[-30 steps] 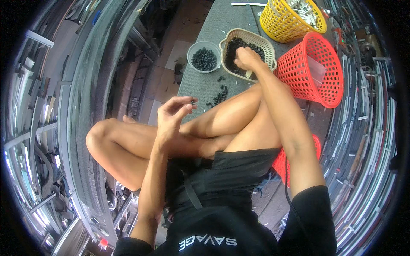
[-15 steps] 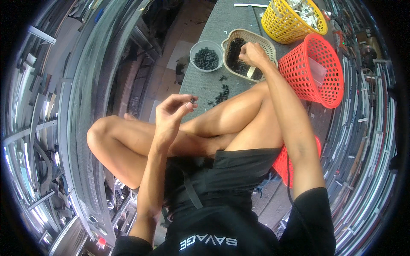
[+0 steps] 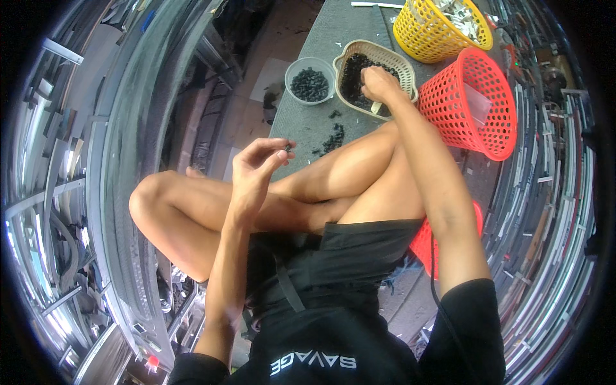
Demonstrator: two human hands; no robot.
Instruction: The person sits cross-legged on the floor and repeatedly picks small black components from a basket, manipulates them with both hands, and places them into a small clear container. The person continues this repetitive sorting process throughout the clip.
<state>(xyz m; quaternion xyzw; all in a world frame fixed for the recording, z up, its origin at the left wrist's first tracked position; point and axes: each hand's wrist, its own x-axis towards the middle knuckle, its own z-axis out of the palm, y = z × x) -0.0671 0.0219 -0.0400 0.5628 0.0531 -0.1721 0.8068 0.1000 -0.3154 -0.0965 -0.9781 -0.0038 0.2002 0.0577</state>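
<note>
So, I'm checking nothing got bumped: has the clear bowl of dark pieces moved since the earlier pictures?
No, not visibly: the clear bowl sits in the same spot on the grey surface, just left of the beige basket.

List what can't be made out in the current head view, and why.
Head view:
- Small dark piece at the left hand: exact shape; too small, partly covered by the fingertips.
- Right hand: whether it grips anything; the hand itself hides its fingertips.
- Beige basket: part of its contents; behind the right hand.
- Yellow basket: its far top; cut off by the upper edge.
</note>
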